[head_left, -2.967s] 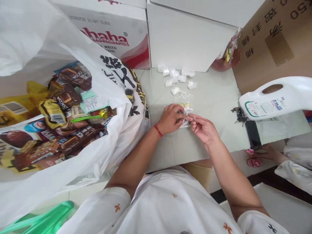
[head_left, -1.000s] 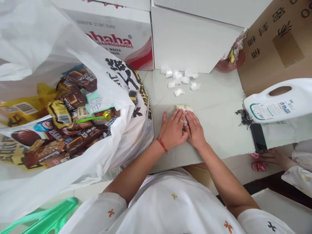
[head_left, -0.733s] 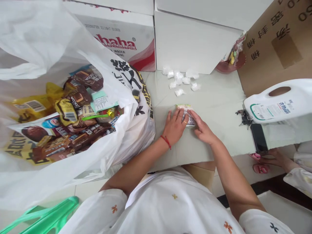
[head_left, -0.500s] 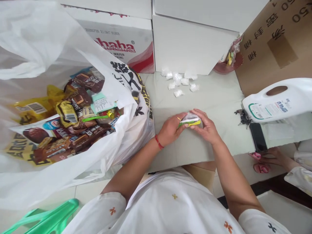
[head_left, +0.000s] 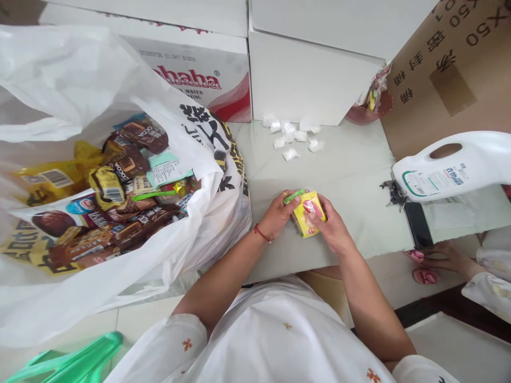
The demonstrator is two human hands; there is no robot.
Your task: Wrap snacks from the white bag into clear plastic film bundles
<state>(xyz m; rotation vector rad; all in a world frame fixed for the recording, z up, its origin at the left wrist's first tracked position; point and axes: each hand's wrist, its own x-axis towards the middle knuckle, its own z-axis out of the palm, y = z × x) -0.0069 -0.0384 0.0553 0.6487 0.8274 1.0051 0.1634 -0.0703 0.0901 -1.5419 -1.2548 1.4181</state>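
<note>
A small yellow snack packet [head_left: 306, 215] with a red oval logo is held above the pale tabletop, its printed face turned up toward me. My left hand [head_left: 278, 214], with a red cord bracelet at the wrist, pinches its left side, where a green strip shows under the thumb. On the other side my right hand [head_left: 332, 226] grips the packet's right edge, thumb on the front. Fingers behind the packet are hidden. Farther back on the table lies a cluster of small clear bags with white contents [head_left: 288, 130].
At left, a large white plastic bag [head_left: 159, 276] gapes open over many wrapped snacks [head_left: 131, 175]. Boxes [head_left: 295, 80] line the back. To the right are a white detergent bottle [head_left: 451, 165], keys [head_left: 393, 192] and a black phone [head_left: 418, 225]. Another person's hand [head_left: 449, 258] shows below.
The packet has been tilted so its yellow front now faces up, where before mostly its edge showed. Both hands have come slightly closer to my body. The view has shifted a little.
</note>
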